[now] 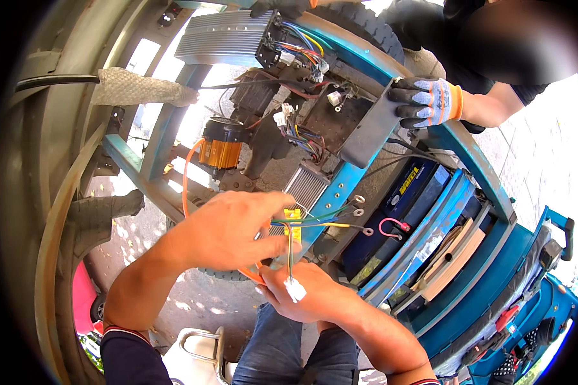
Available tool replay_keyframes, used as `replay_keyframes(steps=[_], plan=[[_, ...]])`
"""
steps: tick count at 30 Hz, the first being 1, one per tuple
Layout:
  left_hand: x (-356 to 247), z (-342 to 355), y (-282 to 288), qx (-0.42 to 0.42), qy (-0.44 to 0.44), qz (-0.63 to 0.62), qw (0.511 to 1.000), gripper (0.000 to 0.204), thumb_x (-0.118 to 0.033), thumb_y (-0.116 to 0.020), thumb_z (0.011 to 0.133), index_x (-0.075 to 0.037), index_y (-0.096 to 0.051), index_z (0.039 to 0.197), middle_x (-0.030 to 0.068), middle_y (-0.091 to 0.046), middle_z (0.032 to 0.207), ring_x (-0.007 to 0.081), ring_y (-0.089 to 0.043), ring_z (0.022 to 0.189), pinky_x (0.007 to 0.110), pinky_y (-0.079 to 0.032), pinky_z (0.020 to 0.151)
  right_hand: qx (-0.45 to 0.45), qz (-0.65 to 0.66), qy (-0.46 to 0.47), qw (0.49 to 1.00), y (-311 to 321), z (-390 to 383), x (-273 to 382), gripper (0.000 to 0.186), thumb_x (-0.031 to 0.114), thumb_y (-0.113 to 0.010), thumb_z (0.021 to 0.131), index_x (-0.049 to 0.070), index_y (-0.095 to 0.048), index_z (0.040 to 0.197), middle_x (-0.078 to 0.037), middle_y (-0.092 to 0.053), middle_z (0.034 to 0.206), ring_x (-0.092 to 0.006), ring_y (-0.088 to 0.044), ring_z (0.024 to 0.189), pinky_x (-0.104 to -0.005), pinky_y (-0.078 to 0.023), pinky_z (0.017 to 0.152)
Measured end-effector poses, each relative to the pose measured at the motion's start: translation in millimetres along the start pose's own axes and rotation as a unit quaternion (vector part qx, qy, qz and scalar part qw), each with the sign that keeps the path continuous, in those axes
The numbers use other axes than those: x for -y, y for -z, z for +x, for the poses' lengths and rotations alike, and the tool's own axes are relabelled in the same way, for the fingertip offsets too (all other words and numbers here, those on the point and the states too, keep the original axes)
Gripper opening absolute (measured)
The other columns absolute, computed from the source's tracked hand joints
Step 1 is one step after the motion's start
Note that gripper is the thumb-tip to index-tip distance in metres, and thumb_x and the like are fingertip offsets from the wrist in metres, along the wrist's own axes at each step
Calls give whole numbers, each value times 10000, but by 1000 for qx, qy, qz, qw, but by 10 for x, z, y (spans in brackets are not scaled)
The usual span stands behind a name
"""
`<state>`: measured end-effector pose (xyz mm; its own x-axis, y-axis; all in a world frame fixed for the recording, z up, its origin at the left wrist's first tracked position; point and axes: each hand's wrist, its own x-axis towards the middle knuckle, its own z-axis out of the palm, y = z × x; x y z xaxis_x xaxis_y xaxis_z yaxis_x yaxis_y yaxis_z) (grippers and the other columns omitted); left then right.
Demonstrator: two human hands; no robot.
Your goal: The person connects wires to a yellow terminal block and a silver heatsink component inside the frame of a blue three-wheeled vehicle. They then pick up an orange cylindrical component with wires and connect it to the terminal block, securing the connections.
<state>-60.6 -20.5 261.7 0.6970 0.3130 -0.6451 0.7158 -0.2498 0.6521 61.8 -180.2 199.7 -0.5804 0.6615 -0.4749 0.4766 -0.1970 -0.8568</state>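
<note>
My left hand (231,230) is over the frame with thumb and index finger apart. Beside its fingers, a bundle of coloured wires (321,220) fans out to the right, ending in ring terminals. My right hand (305,292) is closed on an orange cable (186,173), which loops down from the orange-and-black motor (220,147). A white plug connector (295,290) on thin wires hangs against the back of my right hand. Behind the wires sits a finned metal controller (307,187) with a yellow label, partly covered by my left hand.
A larger silver finned box (221,38) with wires lies at the far left. Across the blue frame (343,186), a co-worker's gloved hand (427,102) rests on a dark plate (372,131). A dark blue battery (398,212) stands to the right. A wrapped tube (141,88) juts in from the left.
</note>
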Motion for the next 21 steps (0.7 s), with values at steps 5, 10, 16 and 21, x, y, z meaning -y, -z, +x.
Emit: replay_keyframes(steps=[5, 10, 16, 21], plan=[[43, -50, -273, -159, -192, 31, 968, 368, -198, -766, 890, 30, -650, 1155, 176, -669, 865, 332, -657, 705, 422, -506, 635, -16, -8, 27, 999, -136, 32, -33, 255, 247, -617, 961, -2, -609, 1015, -207, -686, 791, -445, -679, 753, -547, -537, 687], [119, -128, -271, -197, -185, 20, 962, 196, -105, -743, 897, 27, -683, 1030, 150, -653, 810, 330, -647, 693, 407, -486, 602, -93, 169, 78, 978, -95, -89, -104, 424, 272, -698, 938, -12, -570, 1224, -200, -650, 993, -342, -677, 901, -449, -555, 763], [183, -221, -211, -189, -106, -42, 975, 154, -120, -698, 938, 32, -694, 961, 161, -646, 750, 305, -633, 636, 386, -471, 580, -251, 605, 63, 753, 124, -279, -420, 675, 272, -734, 945, -92, -443, 1433, -189, -634, 1252, -249, -688, 1053, -336, -567, 762], [220, -140, -174, -154, -48, -78, 984, 197, -163, -675, 960, 33, -679, 943, 162, -653, 738, 287, -637, 626, 383, -481, 601, -361, 584, 31, 726, 353, -170, -382, 386, 169, -641, 1025, -116, -584, 1279, -179, -711, 1055, -203, -718, 857, -296, -570, 715]])
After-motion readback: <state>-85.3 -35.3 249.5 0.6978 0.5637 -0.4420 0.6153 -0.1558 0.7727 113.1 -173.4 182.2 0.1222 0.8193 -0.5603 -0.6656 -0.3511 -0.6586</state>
